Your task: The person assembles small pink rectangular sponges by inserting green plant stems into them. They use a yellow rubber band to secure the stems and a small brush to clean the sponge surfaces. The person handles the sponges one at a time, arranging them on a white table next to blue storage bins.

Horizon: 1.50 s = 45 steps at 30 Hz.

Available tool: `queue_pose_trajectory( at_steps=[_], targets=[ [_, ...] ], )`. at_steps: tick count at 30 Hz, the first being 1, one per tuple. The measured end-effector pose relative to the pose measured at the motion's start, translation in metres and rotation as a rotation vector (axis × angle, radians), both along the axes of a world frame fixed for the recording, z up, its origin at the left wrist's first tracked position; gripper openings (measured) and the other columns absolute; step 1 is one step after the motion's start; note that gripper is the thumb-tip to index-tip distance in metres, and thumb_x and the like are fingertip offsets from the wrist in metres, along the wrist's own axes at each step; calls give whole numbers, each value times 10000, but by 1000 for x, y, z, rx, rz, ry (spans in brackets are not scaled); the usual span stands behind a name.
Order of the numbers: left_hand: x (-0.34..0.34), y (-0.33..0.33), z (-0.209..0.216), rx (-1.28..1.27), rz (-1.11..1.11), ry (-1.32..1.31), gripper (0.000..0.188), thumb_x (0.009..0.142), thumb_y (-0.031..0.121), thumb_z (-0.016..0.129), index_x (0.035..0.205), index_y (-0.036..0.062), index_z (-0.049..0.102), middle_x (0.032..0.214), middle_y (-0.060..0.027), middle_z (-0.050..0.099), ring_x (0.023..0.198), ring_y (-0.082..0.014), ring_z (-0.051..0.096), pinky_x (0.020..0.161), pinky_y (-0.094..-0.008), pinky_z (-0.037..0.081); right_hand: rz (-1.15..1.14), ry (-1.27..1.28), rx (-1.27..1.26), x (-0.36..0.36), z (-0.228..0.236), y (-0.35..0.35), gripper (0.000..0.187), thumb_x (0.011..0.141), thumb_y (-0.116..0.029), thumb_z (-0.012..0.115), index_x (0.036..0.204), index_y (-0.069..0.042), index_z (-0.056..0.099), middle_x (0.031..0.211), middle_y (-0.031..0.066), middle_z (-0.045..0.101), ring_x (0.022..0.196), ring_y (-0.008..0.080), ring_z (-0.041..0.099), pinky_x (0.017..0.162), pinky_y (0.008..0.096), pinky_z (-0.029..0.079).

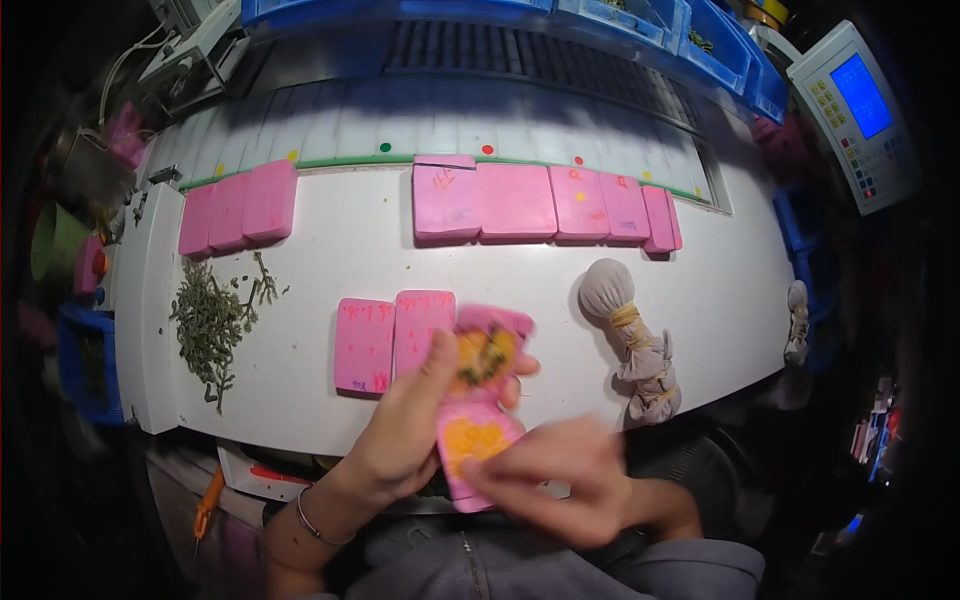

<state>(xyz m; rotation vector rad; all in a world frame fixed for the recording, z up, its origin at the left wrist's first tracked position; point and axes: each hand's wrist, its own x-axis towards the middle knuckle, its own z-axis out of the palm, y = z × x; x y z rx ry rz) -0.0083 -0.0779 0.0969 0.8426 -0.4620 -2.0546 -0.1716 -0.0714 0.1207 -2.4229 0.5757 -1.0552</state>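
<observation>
My left hand (pixel 410 425) grips an opened pink rubber mold (pixel 452 490) above the near edge of the table. The mold is folded apart, with orange inner faces showing. Dark green wax (pixel 490 352) lies in the upper half. The lower half has a rounded orange relief. My right hand (pixel 570 480), blurred, is closed with its fingertips on the lower half's orange face; whatever they pinch is hidden. Just left of the held mold, two closed pink molds (pixel 364 345) with red marks lie side by side on the table.
Branching green wax pieces (pixel 207 315) are heaped at left. Pink molds stand in rows at back left (pixel 230 210) and back middle (pixel 515 200). A tied grey cloth pouch (pixel 608 290) lies at right. Beyond are blue bins (pixel 650 25) and a control panel (pixel 850 110) with a lit screen.
</observation>
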Motion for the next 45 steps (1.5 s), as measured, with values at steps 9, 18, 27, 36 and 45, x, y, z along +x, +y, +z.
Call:
queue_pose_trajectory(
  at_steps=[9, 18, 27, 36, 45],
  targets=[
    [-2, 11, 8, -272, 144, -398, 526, 994, 343, 231, 924, -54, 568, 721, -84, 585, 624, -126, 553, 572, -247, 455, -282, -37, 286, 11, 6, -26, 365, 753, 76, 620, 1113, 59, 565, 784, 142, 566, 598, 219, 583, 520, 279, 473],
    [-1, 9, 2, -378, 62, -553, 455, 976, 247, 277, 843, -53, 592, 703, -91, 601, 599, -129, 541, 570, -254, 442, -144, 27, 766, -5, 17, -39, 145, 759, 43, 627, 879, 14, 552, 724, 115, 581, 618, 212, 603, 549, 281, 478],
    [10, 4, -8, -232, -81, -266, 433, 972, 297, 303, 912, -38, 571, 723, -103, 621, 580, -128, 573, 567, -256, 482, -102, -196, 826, -2, 3, -29, 71, 789, 101, 574, 829, 46, 554, 715, 95, 544, 589, 134, 571, 524, 228, 455],
    [0, 20, -18, -909, 700, -1133, 378, 787, 271, 672, 1034, 10, 553, 937, -117, 510, 821, -249, 545, 670, -330, 467, -306, -528, 766, -31, -20, -27, 123, 912, -150, 537, 881, -41, 491, 666, -8, 421, 526, 20, 323, 412, 159, 215],
    [88, 159, -49, -1056, 728, -1715, 224, 778, 187, 676, 919, 14, 658, 940, -93, 562, 910, -243, 574, 726, -343, 501, -350, -331, 626, -9, -26, -17, 90, 920, -123, 517, 929, -38, 545, 593, -44, 426, 486, 11, 327, 449, 170, 212]
  ],
)
